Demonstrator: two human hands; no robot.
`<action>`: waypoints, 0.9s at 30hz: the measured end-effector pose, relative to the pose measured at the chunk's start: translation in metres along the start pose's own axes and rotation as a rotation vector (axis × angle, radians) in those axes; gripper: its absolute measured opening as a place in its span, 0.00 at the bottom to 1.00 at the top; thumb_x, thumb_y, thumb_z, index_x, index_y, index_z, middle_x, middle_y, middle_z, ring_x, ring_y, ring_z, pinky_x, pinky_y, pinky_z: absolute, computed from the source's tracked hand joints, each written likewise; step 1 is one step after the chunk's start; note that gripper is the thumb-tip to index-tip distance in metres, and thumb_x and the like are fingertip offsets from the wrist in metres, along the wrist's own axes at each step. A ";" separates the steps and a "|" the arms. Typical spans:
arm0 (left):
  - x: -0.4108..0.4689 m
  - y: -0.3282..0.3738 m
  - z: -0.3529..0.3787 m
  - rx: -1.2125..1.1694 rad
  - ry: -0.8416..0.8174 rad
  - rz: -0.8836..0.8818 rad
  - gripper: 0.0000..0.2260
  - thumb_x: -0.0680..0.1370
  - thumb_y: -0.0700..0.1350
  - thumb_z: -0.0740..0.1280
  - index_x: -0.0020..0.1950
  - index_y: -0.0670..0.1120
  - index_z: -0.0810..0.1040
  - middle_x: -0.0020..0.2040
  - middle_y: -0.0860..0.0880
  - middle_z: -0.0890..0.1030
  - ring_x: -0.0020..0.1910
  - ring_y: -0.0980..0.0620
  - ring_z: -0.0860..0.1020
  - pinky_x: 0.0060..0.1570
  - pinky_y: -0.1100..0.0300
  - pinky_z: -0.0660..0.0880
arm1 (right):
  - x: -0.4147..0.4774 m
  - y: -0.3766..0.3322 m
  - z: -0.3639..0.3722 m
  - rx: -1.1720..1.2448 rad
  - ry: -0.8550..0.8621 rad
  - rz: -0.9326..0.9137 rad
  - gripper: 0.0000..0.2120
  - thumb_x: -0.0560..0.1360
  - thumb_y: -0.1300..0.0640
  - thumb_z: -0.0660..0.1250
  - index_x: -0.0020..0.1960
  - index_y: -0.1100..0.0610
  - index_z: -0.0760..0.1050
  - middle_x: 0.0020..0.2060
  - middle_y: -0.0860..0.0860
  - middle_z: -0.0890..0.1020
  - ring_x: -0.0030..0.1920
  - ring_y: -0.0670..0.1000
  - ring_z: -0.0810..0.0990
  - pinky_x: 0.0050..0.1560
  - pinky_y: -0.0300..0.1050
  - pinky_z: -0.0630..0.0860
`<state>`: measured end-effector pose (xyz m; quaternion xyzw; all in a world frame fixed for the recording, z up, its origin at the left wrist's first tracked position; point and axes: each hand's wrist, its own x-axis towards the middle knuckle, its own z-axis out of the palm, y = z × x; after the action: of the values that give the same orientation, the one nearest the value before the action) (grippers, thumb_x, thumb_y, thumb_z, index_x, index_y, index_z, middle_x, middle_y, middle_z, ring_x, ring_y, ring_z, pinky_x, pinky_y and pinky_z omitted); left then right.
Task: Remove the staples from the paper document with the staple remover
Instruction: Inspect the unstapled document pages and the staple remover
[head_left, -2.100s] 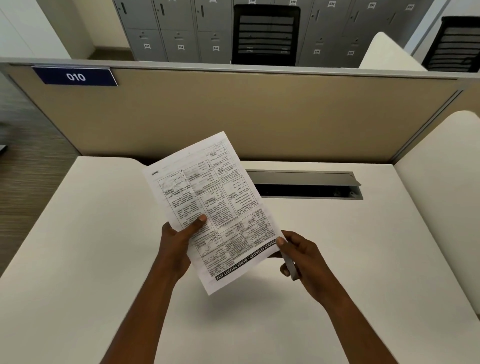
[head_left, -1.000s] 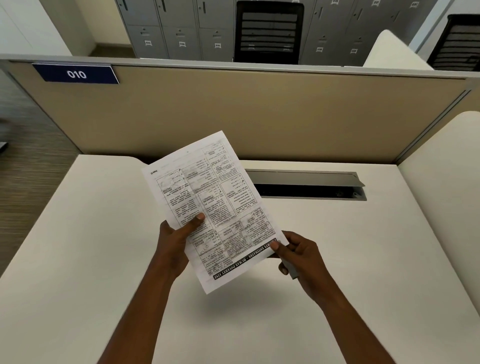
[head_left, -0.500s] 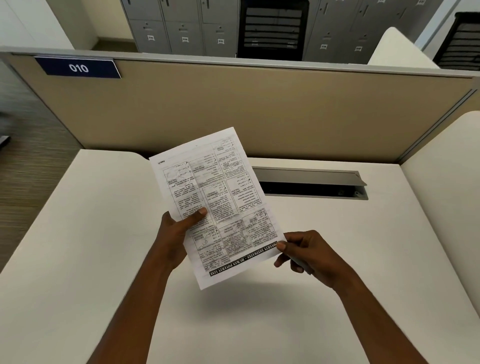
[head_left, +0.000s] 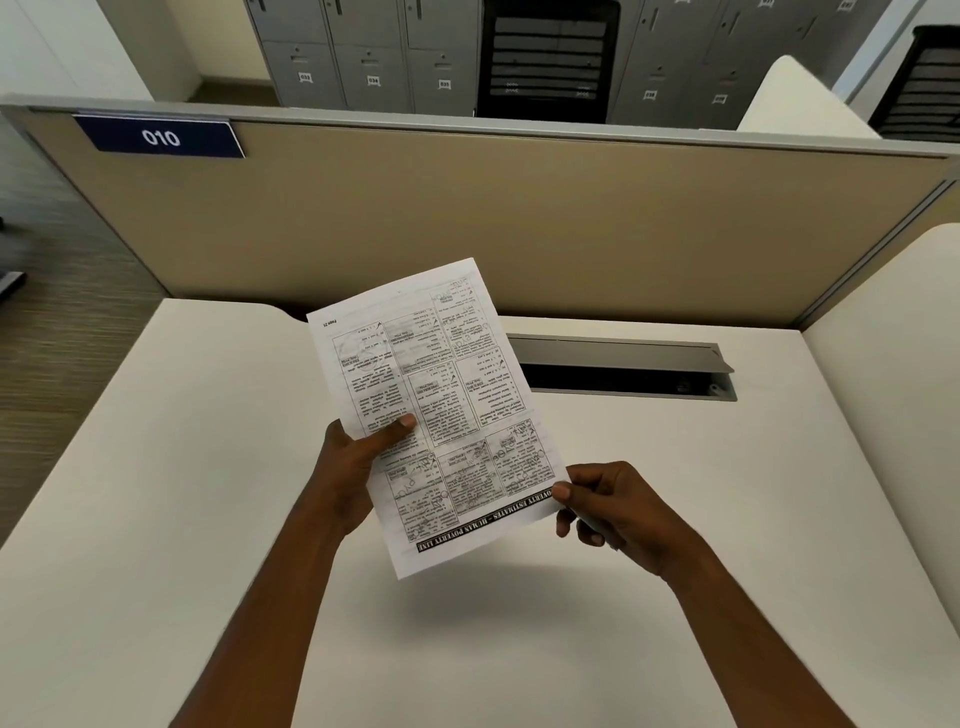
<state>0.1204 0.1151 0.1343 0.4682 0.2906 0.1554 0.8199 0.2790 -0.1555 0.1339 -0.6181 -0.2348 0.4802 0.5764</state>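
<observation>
Left hand (head_left: 353, 467) gripped the paper document (head_left: 441, 395) by its left long edge, thumb laid flat across the print and fingers hidden behind the sheets. It held the document in the air above the white desk (head_left: 182, 519), clear of the surface, its face tilted up toward the camera. The document's long axis ran from near to far, the far end leaning a little to the left. Its print read upside down from this side: the black heading strip lay along the near short edge and the page number sat at the far left corner, so the head of the page pointed back at the person. Right hand (head_left: 618, 506) met the near right corner of that heading edge, thumb pressed on top of it in a pinch, the other fingers curled below. The staple remover was not plainly in view; something grey between those curled fingers may have been it, though I could not tell. No staple could be made out at this size. By my judgement the corner under the right thumb was the likely stapled one, which put the work at the right hand, the left serving only to steady the sheets. Further right, behind the document, an open grey cable slot (head_left: 623, 369) was set in the desk.
</observation>
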 end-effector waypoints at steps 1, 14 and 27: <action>0.000 0.000 0.000 0.002 0.000 -0.002 0.21 0.72 0.39 0.77 0.64 0.46 0.83 0.62 0.41 0.85 0.59 0.37 0.84 0.51 0.40 0.84 | 0.000 0.000 0.000 0.002 0.002 0.000 0.14 0.78 0.51 0.70 0.58 0.60 0.83 0.52 0.57 0.86 0.39 0.52 0.81 0.28 0.38 0.69; -0.001 -0.002 0.004 0.019 -0.021 -0.001 0.18 0.73 0.38 0.76 0.62 0.48 0.85 0.62 0.41 0.85 0.59 0.37 0.85 0.49 0.40 0.84 | -0.004 -0.001 -0.002 -0.054 0.010 0.010 0.09 0.79 0.58 0.69 0.57 0.59 0.84 0.37 0.49 0.86 0.29 0.44 0.77 0.26 0.35 0.67; -0.001 -0.004 0.005 0.038 -0.010 -0.004 0.19 0.72 0.40 0.77 0.63 0.47 0.84 0.62 0.41 0.85 0.59 0.36 0.84 0.52 0.37 0.83 | -0.004 0.006 -0.003 -0.070 0.042 0.007 0.09 0.79 0.57 0.69 0.55 0.59 0.84 0.39 0.49 0.87 0.29 0.44 0.79 0.25 0.33 0.66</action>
<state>0.1229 0.1091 0.1337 0.4841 0.2902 0.1458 0.8125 0.2781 -0.1611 0.1295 -0.6489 -0.2371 0.4605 0.5574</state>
